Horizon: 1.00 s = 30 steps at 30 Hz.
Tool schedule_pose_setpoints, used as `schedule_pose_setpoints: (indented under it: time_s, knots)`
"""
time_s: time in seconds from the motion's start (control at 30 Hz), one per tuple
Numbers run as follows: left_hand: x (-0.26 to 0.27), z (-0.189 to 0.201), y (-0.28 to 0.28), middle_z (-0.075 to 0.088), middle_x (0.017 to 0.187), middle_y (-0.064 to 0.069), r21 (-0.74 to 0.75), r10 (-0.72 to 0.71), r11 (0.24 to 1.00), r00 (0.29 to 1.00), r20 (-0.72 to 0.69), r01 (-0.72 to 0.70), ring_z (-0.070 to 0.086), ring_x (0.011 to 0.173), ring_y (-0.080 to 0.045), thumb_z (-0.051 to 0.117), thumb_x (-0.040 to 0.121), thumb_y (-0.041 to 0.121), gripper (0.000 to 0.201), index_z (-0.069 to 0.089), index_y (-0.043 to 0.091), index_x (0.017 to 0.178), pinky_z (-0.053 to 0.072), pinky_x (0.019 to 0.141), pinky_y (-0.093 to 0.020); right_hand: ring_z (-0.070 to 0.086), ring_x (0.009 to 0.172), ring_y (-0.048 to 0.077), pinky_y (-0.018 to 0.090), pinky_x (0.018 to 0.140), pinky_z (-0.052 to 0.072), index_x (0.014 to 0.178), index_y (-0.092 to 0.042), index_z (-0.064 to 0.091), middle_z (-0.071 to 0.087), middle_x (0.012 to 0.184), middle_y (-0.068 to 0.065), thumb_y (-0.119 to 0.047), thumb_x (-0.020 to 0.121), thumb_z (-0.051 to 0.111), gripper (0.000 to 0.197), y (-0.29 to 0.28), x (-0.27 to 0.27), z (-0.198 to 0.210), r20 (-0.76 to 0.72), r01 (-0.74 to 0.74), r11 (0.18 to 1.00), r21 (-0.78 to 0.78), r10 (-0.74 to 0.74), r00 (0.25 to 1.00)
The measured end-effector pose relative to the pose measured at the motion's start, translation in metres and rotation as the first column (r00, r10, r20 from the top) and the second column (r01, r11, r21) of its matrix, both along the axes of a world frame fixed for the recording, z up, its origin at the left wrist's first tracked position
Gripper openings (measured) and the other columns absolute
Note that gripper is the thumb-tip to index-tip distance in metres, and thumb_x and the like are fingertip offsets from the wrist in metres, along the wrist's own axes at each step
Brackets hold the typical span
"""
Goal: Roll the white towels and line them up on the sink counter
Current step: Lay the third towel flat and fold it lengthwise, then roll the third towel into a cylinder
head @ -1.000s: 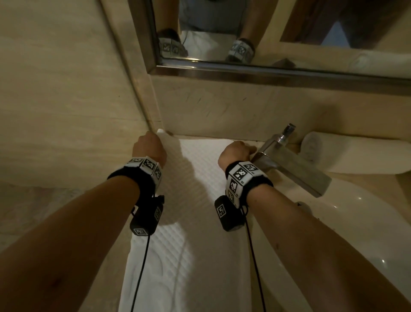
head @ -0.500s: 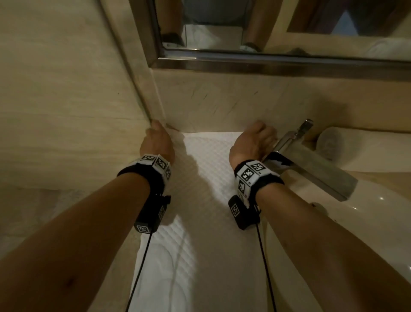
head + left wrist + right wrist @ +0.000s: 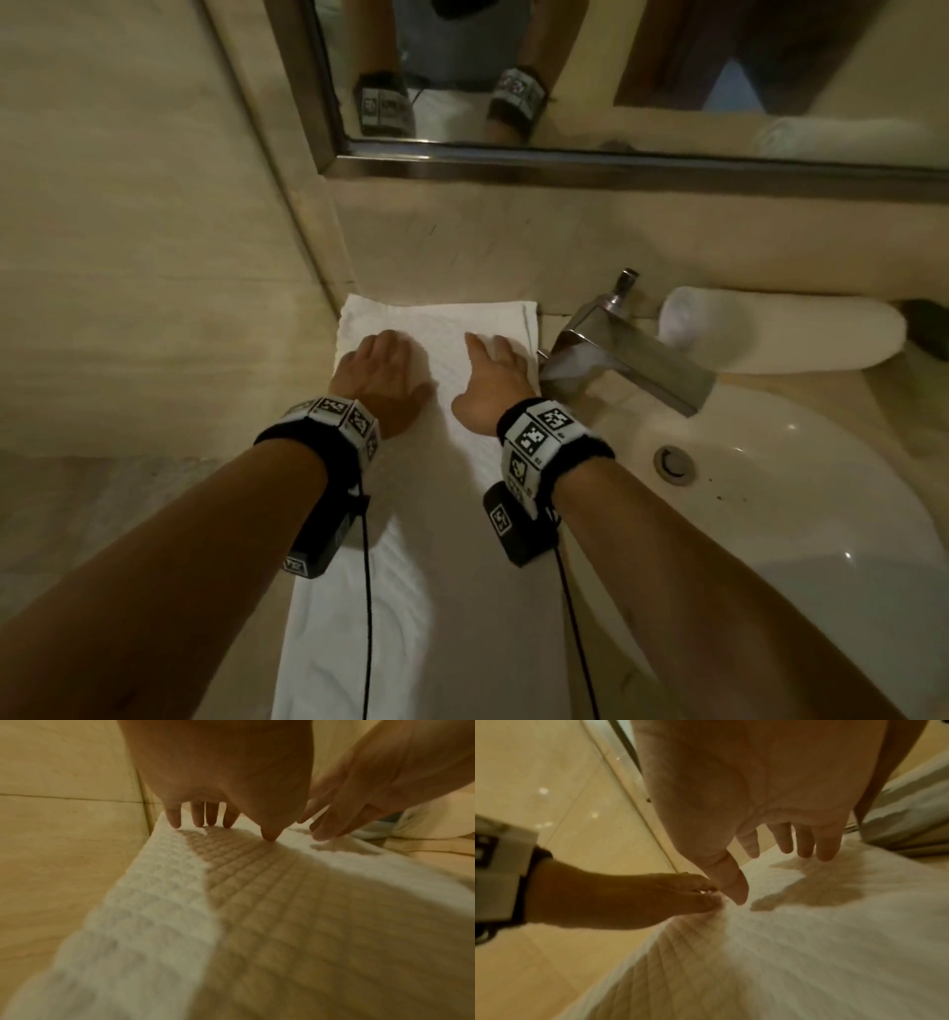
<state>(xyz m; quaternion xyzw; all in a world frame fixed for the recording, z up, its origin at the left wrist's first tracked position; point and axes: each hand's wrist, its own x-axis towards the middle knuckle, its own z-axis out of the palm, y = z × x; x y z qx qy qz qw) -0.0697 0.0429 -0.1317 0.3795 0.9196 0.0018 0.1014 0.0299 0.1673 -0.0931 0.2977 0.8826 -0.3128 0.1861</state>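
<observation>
The fingers [image 3: 197, 817] of the left hand [image 3: 377, 377] are straight and a little spread, tips touching the flat towel [image 3: 436, 591]. The right hand [image 3: 493, 383] lies beside it, fingers out straight too. Nothing is pinched. I think they press the cloth smooth so it rolls up neatly. The towel lies long on the table [image 3: 873, 401], its far end by the wall, left of the tap [image 3: 631, 360]. One rolled towel [image 3: 780, 334] already lies behind the sink [image 3: 801, 514].

mirror [image 3: 667, 67] above backsplash | chrome faucet [image 3: 631, 360] over white basin [image 3: 770, 514] | drain [image 3: 674, 464] in basin
</observation>
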Motion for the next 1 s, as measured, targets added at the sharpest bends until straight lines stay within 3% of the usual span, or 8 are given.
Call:
schedule_pose_setpoints:
  time_s: [0.2,0.33,0.47,0.6,0.77,0.87,1.0]
  knots:
    - [0.071,0.003,-0.03,0.01,0.157,-0.008,-0.101,0.032,0.995,0.994,0.103,-0.022,0.014,0.144,-0.027,0.041,0.091,0.053,0.072,0.016,0.019,0.149,0.024,0.114,-0.046,0.006,0.145,0.032,0.044,0.114,0.027,0.148,-0.018,0.026,0.005,0.157,0.011,-0.026,0.087,0.056,0.068,-0.031,0.066,-0.003,0.054,-0.083,0.985,0.154,0.076,0.996]
    - [0.128,0.009,-0.057,0.024,0.149,-0.009,-0.057,0.07,0.996,0.989,0.13,-0.063,0.027,0.137,-0.028,0.046,0.09,0.05,0.064,0.027,0.018,0.142,0.034,0.109,-0.048,0.02,0.137,0.033,0.043,0.109,0.035,0.143,-0.014,0.032,0.021,0.147,0.012,-0.026,0.087,0.057,0.063,-0.052,0.119,-0.002,0.036,-0.115,0.977,0.178,0.11,0.993]
    - [0.197,0.015,-0.09,0.033,0.14,-0.009,-0.056,0.122,0.992,0.98,0.156,-0.115,0.035,0.13,-0.029,0.05,0.088,0.047,0.058,0.034,0.017,0.135,0.04,0.102,-0.048,0.018,0.138,0.032,0.043,0.109,0.036,0.142,-0.013,0.032,0.02,0.148,0.011,-0.025,0.087,0.057,0.062,-0.082,0.182,-0.002,0.048,-0.154,0.973,0.172,0.148,0.988]
    - [0.256,0.02,-0.122,0.034,0.142,-0.01,-0.053,0.21,0.978,0.952,0.221,-0.204,0.037,0.131,-0.03,0.054,0.089,0.042,0.057,0.037,0.015,0.136,0.041,0.102,-0.046,0.017,0.139,0.03,0.043,0.111,0.032,0.143,-0.015,0.031,0.018,0.15,0.009,-0.026,0.088,0.056,0.062,-0.115,0.238,0.003,0.06,-0.177,0.969,0.173,0.17,0.984]
    - [0.3,0.019,-0.167,0.033,0.144,-0.012,-0.008,0.308,0.948,0.915,0.261,-0.317,0.035,0.132,-0.03,0.057,0.088,0.034,0.054,0.041,0.011,0.135,0.036,0.107,-0.044,0.017,0.137,0.031,0.045,0.111,0.029,0.14,-0.016,0.034,0.016,0.15,0.009,-0.025,0.085,0.057,0.061,-0.156,0.287,-0.007,0.039,-0.153,0.972,0.178,0.148,0.988]
    - [0.319,0.017,-0.189,0.032,0.145,-0.011,0.008,0.318,0.944,0.919,0.233,-0.328,0.033,0.133,-0.03,0.057,0.088,0.03,0.055,0.039,0.011,0.136,0.036,0.106,-0.042,0.019,0.135,0.03,0.042,0.111,0.028,0.139,-0.017,0.038,0.02,0.149,0.008,-0.019,0.084,0.054,0.057,-0.173,0.31,-0.016,-0.044,-0.093,0.971,0.218,0.105,0.993]
    - [0.34,0.011,-0.216,0.036,0.14,-0.017,0.102,0.365,0.917,0.914,0.179,-0.386,0.037,0.128,-0.034,0.056,0.087,0.026,0.054,0.039,0.0,0.132,0.037,0.103,-0.041,0.021,0.134,0.028,0.041,0.109,0.025,0.136,-0.019,0.042,0.023,0.148,0.007,-0.019,0.091,0.049,0.046,-0.193,0.343,-0.034,-0.17,0.036,0.967,0.252,0.007,0.985]
